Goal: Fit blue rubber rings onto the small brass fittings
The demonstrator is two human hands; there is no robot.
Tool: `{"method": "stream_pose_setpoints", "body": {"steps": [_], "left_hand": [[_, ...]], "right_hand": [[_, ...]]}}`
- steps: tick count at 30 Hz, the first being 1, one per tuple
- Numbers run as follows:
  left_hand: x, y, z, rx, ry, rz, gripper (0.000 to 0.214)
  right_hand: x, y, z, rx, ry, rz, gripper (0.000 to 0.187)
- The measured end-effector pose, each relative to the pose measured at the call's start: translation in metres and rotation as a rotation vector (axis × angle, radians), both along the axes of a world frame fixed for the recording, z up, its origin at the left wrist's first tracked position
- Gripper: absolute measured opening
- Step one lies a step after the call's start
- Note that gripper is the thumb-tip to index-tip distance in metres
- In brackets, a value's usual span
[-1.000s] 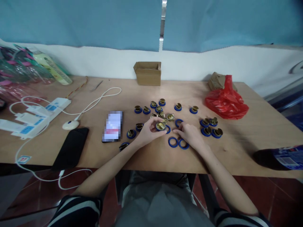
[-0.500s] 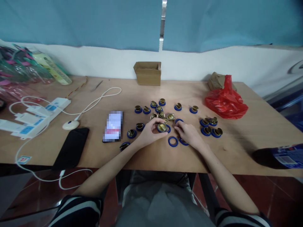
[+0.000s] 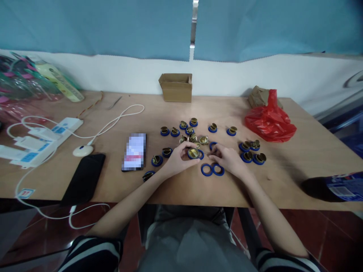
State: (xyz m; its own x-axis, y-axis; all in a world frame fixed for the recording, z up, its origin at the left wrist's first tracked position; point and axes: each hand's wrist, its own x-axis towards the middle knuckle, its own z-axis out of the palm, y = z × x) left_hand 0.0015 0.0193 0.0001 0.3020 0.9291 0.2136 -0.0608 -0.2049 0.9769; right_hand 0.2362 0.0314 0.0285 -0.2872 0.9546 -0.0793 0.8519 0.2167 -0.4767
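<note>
Both my hands rest on the wooden table [image 3: 181, 189] among small brass caps and blue rings. My left hand [image 3: 177, 160] is curled round a brass cap in a blue ring [image 3: 193, 153], pinching it between thumb and fingers. My right hand [image 3: 229, 159] lies just right of it, fingers curled with their tips near the cap; I cannot make out what they hold. Two loose blue rings [image 3: 212, 169] lie side by side just in front of my hands. Several finished brass-and-blue pieces [image 3: 187, 128] are spread behind my hands, and more of these pieces [image 3: 252, 152] sit to the right.
A phone with a lit screen [image 3: 134, 152] and a dark phone [image 3: 83, 177] lie to the left, beside white power strips [image 3: 34, 145] and cables. A cardboard box [image 3: 176, 87] stands at the back, a red plastic bag [image 3: 269, 122] at the right. A dark bottle [image 3: 331, 187] lies at the near right edge.
My right hand drew back a little from the cap, uncovering the second loose blue ring. My left hand kept its hold on the brass cap.
</note>
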Motion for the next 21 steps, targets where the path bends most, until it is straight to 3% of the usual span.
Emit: {"method": "stream_pose_setpoints", "body": {"steps": [3, 6, 11, 16, 21], "left_hand": [[-0.001, 0.001, 0.0, 0.011, 0.004, 0.009, 0.037], [-0.001, 0.001, -0.002, 0.0, 0.002, 0.001, 0.037], [-0.002, 0.003, -0.005, 0.015, -0.004, 0.001, 0.038], [-0.003, 0.005, -0.007, -0.001, -0.026, 0.025, 0.038], [-0.003, 0.005, -0.008, 0.007, -0.024, 0.032, 0.037]], "right_hand": [[0.013, 0.001, 0.004, -0.031, 0.061, 0.168, 0.009], [0.022, 0.002, 0.007, -0.063, 0.071, 0.243, 0.021], [0.022, 0.001, 0.005, -0.03, 0.073, 0.25, 0.021], [0.014, 0.001, -0.001, 0.105, 0.018, 0.235, 0.022], [0.008, 0.0, 0.002, 0.167, -0.015, 0.158, 0.018]]}}
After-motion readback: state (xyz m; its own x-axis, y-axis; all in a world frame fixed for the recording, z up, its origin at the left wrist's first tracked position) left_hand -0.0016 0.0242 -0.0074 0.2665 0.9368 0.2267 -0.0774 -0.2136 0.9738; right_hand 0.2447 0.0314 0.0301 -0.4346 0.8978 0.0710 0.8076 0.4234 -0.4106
